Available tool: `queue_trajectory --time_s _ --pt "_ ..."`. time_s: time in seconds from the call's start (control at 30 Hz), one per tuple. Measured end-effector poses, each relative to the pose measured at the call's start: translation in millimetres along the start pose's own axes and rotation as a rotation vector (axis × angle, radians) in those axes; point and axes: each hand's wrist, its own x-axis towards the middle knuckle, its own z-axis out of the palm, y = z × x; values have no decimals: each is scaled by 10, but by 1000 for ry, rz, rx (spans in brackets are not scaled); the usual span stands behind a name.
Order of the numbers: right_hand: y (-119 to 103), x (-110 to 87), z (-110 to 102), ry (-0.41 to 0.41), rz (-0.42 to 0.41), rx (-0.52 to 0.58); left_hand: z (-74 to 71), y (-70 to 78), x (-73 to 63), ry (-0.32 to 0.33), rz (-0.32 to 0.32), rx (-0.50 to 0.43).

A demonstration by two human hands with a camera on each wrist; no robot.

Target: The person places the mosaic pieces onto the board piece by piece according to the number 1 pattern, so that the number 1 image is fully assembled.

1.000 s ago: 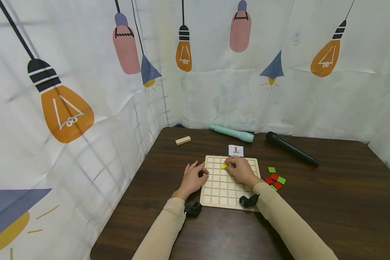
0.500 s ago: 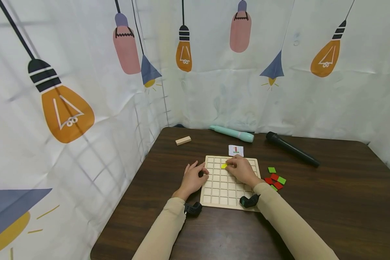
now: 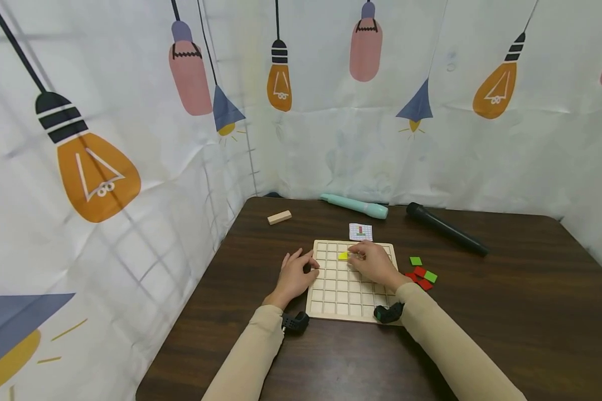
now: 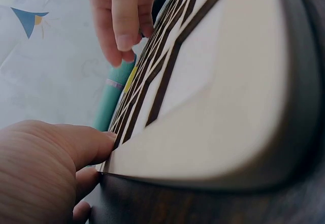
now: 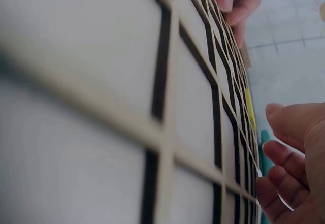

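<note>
Dark wood-grain bench (image 3: pixel 522 301) stands in a corner hung with a pale curtain (image 3: pixel 321 150) printed with lamps. Its centre of interest is a yellow tile (image 3: pixel 343 256), lying on the gridded board (image 3: pixel 341 289) near its far edge. Squarish, the tile gives no clear long axis. It lies just to the left of the fingertips of the right hand (image 3: pixel 373 264), which is the nearer one; that short sideways gap seems to be what the coming move turns on. In the right wrist view, thumb and forefinger stand apart, the other fingers loosely bent, with nothing between them.

The left hand (image 3: pixel 293 275) touches the board's left edge with bent fingertips, nearer the person than the tile; whether it truly pinches the edge cannot be told.

Further out, loose red tiles (image 3: pixel 425 284) and green tiles (image 3: pixel 430 277) lie right of the board, and a small printed card (image 3: pixel 360 232) sits just beyond it. Farther back are a wooden block (image 3: pixel 280 218), a teal rod (image 3: pixel 353 205) and a black rod (image 3: pixel 446 229).

Whether the yellow tile is seated flat or tilted is hard to make out. The right sleeve (image 3: pixel 448 340) covers the board's near right corner; the card's pattern is too small to read fully.
</note>
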Motion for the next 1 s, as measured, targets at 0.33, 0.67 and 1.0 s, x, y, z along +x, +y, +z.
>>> queue_trajectory --time_s 0.33,0.67,1.0 --pt "153 -256 -281 43 67 25 -1 -22 10 1 -24 18" --pt "281 -569 -541 108 69 -13 17 -4 22 -2 -19 16" --pt "478 -787 -673 191 136 -58 20 10 24 0 -12 34"
